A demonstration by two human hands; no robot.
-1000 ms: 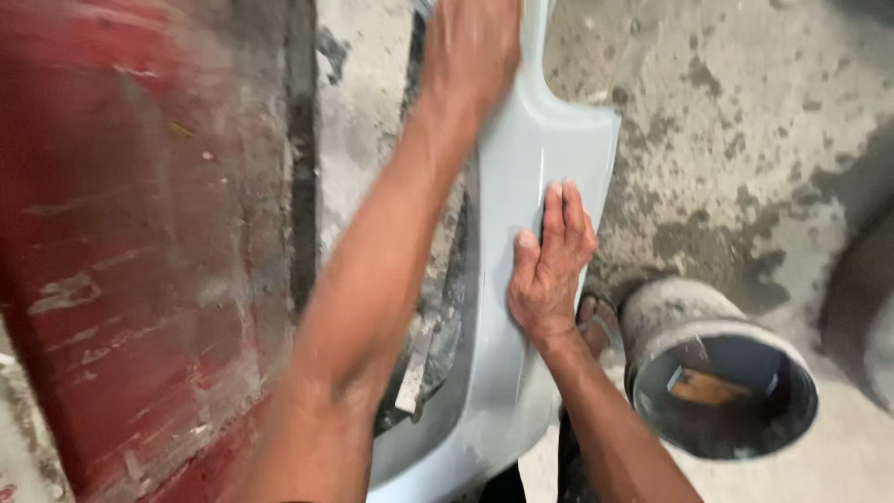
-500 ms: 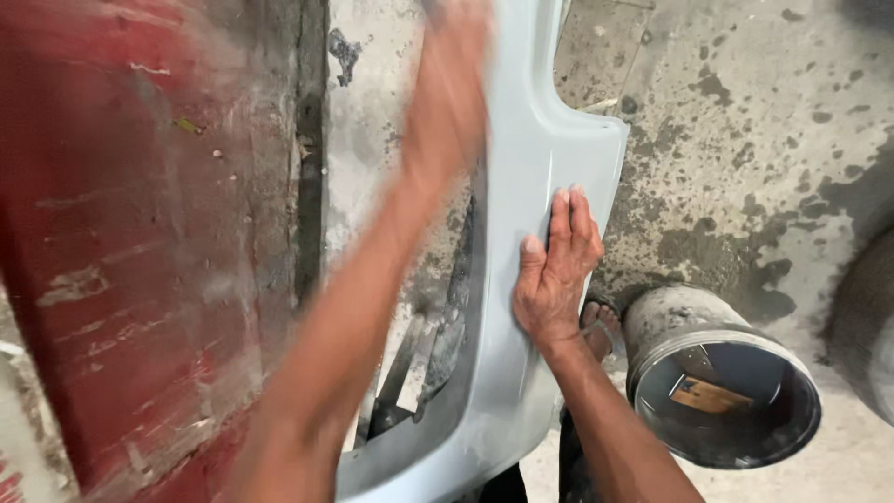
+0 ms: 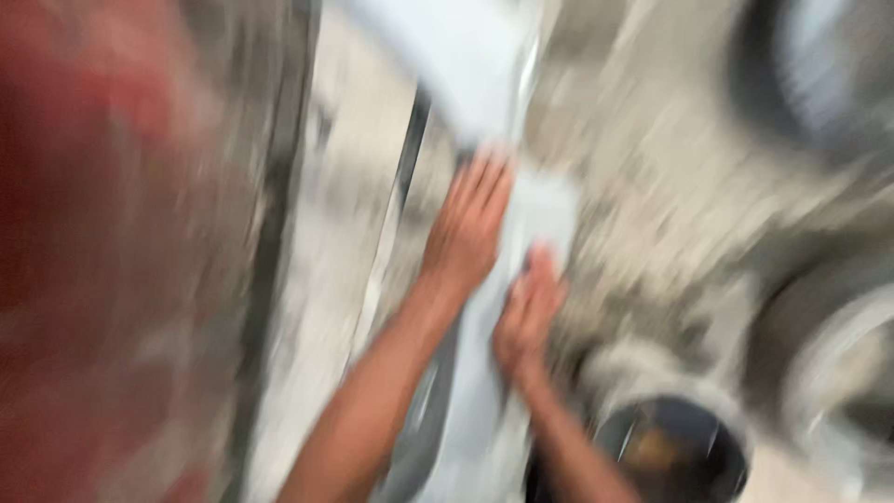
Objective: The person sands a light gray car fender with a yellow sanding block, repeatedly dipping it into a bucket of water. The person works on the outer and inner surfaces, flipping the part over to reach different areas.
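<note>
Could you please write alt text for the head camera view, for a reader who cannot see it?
Heavily blurred view down at two bare hands, left hand and right hand, laid flat on a pale grey panel. A dark round bucket sits on the concrete floor; a red surface fills the left.

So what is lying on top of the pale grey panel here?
Both hands rest flat on the pale grey panel: the left hand higher up, the right hand below it. Whatever the palms cover is hidden, and blur blocks finer detail.

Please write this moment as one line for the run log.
left hand: flat on pale grey panel | right hand: flat on panel | dark bucket: floor, lower right | view: blurred
</note>
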